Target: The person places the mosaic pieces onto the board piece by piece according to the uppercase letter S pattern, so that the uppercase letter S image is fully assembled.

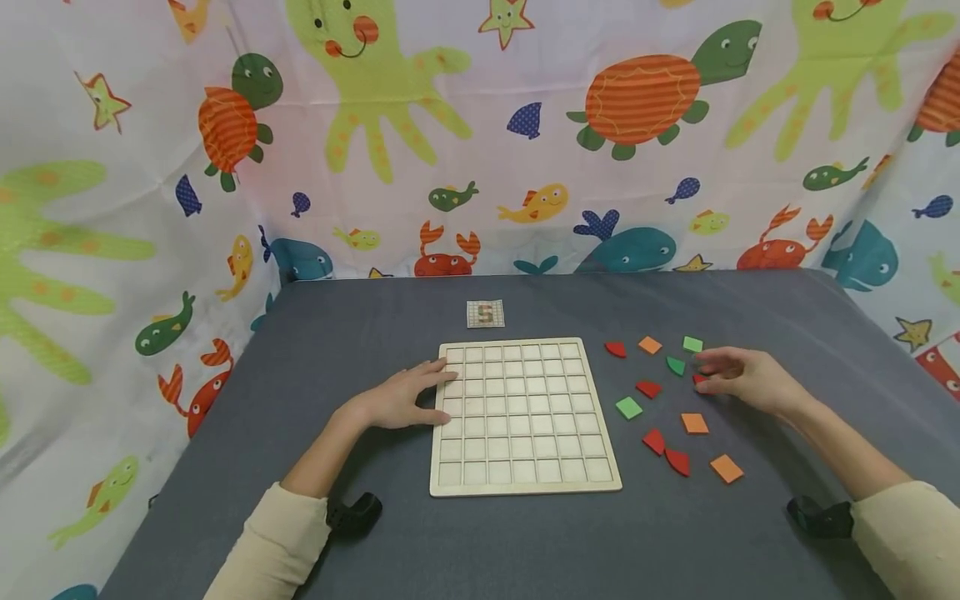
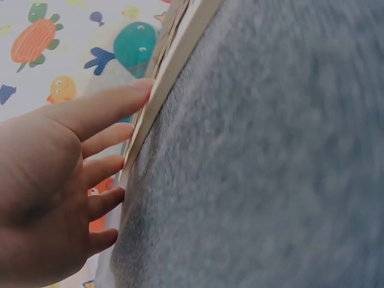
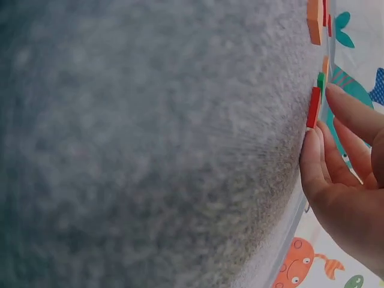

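A square pale wooden board [image 1: 525,417] with a grid of recessed cells lies on the grey table. At its left edge my left hand [image 1: 401,398] rests, fingers spread; in the left wrist view the thumb tip [image 2: 141,85] touches the board's side. To the right of the board my right hand [image 1: 750,382] reaches low over the table. Between its thumb and fingertips is a red curved-edge tile [image 3: 313,108], flat on the table. The fingertips are right at one end of it, and a small gap shows at the other fingertip. Beside it is a green curved-edge tile [image 1: 676,366].
Around the right hand lie more red tiles [image 1: 648,389], orange squares [image 1: 694,423] and light green squares [image 1: 628,407]. Behind the board is a small card [image 1: 485,313] with a grid and a coloured pattern. A printed curtain [image 1: 480,133] encloses the table's back and sides.
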The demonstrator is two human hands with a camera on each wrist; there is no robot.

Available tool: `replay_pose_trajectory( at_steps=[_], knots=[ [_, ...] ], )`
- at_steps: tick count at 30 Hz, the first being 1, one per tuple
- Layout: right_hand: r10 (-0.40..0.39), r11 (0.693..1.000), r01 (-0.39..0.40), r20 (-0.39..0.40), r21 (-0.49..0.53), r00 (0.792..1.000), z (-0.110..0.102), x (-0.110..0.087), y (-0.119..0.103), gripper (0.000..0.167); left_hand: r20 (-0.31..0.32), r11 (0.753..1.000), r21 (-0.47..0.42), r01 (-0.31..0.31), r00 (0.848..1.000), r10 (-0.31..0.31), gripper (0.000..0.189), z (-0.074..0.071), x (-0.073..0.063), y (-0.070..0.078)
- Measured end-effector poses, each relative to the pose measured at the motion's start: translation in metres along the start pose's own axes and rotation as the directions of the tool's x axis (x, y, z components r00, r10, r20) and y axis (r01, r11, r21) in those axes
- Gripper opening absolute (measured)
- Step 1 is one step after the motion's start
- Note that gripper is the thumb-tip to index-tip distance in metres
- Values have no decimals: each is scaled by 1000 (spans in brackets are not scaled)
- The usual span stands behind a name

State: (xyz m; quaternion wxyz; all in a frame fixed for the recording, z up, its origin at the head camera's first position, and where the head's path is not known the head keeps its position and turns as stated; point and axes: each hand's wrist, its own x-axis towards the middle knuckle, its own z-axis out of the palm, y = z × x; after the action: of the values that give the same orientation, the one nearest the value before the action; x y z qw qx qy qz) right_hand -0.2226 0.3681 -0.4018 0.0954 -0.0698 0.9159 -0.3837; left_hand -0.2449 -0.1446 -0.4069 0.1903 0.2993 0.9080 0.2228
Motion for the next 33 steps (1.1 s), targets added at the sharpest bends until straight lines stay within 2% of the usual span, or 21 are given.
replay_pose_trajectory(
  at_steps=[7,19,21,27,30,33],
  knots=[
    [-63,997,61,-29,-46,998,2,0,2,50,-16,1000,-17,-22,1000,22,73,1,-1,0],
    [-116,990,115,-15,-76,993,4,4,2,47,-16,1000,-14,-12,1000,12,74,0,-3,-1],
    [-90,993,89,-15,-83,996,3,4,1,46,-15,1000,-15,-11,1000,11,74,0,-3,-2],
    [61,995,-61,-7,-75,998,2,4,0,49,-12,1000,-12,-21,1000,21,75,0,-3,-5],
    [82,996,-83,-7,-41,997,0,3,1,50,-15,1000,-10,-11,1000,11,75,1,-3,-6],
    [95,995,-94,-14,45,995,-1,2,0,53,-21,1000,-7,3,1000,-3,76,1,-3,-7]
  ],
)
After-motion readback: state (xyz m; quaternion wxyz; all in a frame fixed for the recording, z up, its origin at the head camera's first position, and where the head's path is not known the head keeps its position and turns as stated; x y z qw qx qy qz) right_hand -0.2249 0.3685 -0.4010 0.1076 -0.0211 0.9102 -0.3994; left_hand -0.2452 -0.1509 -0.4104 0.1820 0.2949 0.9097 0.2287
